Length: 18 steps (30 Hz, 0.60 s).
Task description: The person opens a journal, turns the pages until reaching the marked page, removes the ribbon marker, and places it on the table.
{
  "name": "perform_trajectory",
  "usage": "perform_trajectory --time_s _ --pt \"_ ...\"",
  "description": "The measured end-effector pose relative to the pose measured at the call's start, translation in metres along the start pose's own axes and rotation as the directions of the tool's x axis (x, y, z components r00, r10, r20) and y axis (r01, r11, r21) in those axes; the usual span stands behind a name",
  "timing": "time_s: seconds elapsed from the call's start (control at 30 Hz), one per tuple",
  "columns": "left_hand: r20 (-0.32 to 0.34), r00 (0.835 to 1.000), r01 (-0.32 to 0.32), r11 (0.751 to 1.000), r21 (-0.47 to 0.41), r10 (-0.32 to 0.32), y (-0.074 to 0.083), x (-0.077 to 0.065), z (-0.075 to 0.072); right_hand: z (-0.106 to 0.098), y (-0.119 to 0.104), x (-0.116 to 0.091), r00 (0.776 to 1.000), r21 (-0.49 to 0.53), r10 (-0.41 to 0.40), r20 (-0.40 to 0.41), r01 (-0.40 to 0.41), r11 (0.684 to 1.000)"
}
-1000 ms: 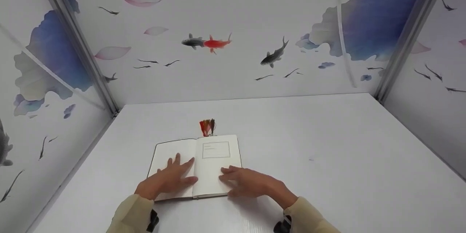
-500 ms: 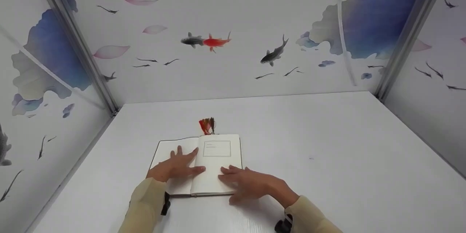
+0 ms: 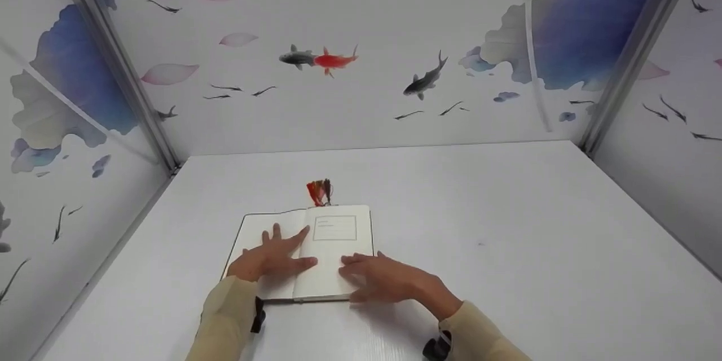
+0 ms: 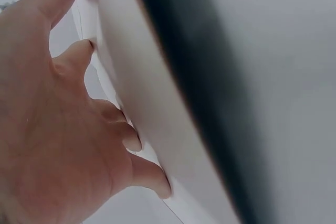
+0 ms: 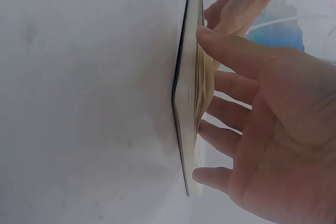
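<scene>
A notebook lies open in the head view, its right page [image 3: 324,283] bearing a printed box [image 3: 335,228]. My left hand [image 3: 269,258] is spread over the left page [image 3: 252,230], with the thumb reaching across the fold. In the left wrist view its fingertips [image 4: 164,190] press on the paper. Resting on the outer part of the right page is my right hand [image 3: 389,279], thumb by the near edge. The right wrist view shows its extended fingers [image 5: 226,106] against the page block [image 5: 187,93]. Neither hand grips anything.
A red, brown and dark tassel [image 3: 320,193] lies just beyond the notebook's top edge. The white table [image 3: 507,208] is enclosed by patterned panels [image 3: 361,118] at the back and both sides. Dark straps with devices [image 3: 437,345] sit at the wrists.
My left hand has moved right and away from me, bringing its thumb over the fold. My right hand has stayed almost in place. The head view has tilted slightly.
</scene>
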<state>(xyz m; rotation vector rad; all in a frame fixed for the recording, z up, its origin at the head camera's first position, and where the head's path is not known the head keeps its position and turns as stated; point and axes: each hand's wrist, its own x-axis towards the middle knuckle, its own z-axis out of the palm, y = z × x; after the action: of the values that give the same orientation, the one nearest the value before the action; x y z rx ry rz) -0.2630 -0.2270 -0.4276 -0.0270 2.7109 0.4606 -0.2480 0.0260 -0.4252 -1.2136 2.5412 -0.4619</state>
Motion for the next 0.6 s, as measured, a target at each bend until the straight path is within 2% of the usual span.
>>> perform_trajectory --time_s 0.13,0.33,0.6 --pt "0.003 1.0 -0.005 1.0 0.004 0.005 0.0 -0.001 0.001 0.0 -0.001 0.0 0.999 -0.005 0.01 -0.041 -0.01 1.0" --pt "-0.016 1.0 -0.024 1.0 0.001 0.024 0.0 -0.002 0.003 0.0 -0.003 0.0 0.997 0.022 0.062 -0.052 -0.061 0.998" --pt "-0.042 0.998 -0.043 0.999 -0.003 0.043 0.004 -0.004 -0.004 -0.007 -0.011 0.003 0.997 -0.005 0.007 -0.078 -0.007 1.0"
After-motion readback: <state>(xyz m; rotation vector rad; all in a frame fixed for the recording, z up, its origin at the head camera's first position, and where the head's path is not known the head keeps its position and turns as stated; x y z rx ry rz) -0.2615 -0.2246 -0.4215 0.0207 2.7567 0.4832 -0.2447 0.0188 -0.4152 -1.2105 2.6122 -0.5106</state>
